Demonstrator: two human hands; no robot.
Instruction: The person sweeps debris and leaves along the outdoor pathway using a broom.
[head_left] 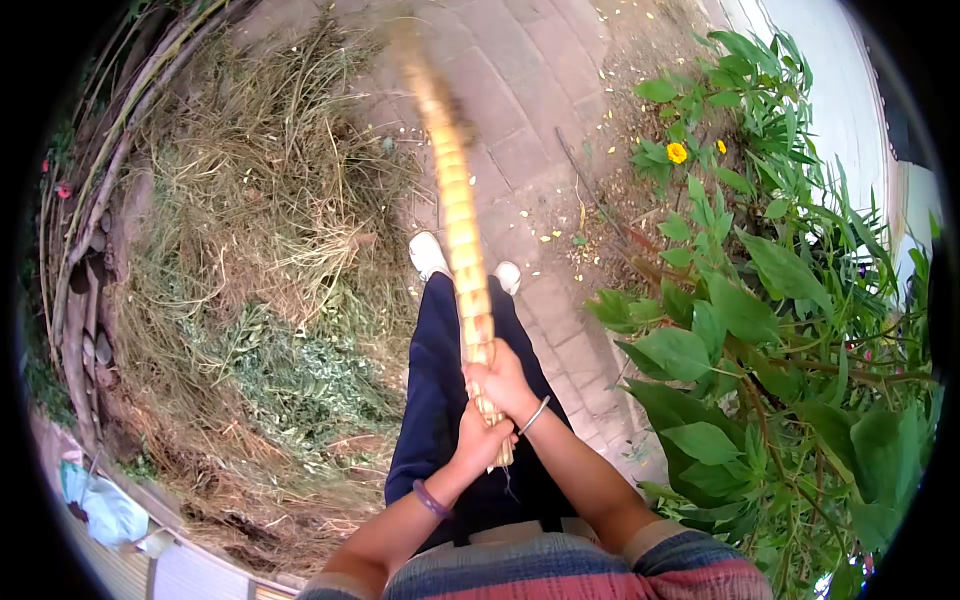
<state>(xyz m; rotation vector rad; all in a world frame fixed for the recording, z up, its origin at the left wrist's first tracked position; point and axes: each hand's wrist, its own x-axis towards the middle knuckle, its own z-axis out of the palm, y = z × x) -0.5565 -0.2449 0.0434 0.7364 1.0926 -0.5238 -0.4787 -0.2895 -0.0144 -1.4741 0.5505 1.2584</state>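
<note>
A long, pale yellow stick (459, 220), ringed with close joints like bamboo, points away from my body. Both fists are wrapped round its near end. My left hand (480, 441) grips it lowest, close to the butt, with a purple bracelet on that wrist. Just above it my right hand (503, 381) is closed on the same stick, a silver bangle at the wrist. The far end is smeared by motion, so its tip cannot be made out. Behind the stick are my dark trousers (432, 370) and a white shoe (428, 254).
A wide heap of dry stalks and grass (290, 190) lies on the left, with greener leaves (300, 375) in it. Paving bricks (510, 100) run ahead. Leafy plants (750, 300) with yellow flowers crowd the right. Bent branches (115, 170) edge the far left; a light-blue bag (108, 505) sits lower left.
</note>
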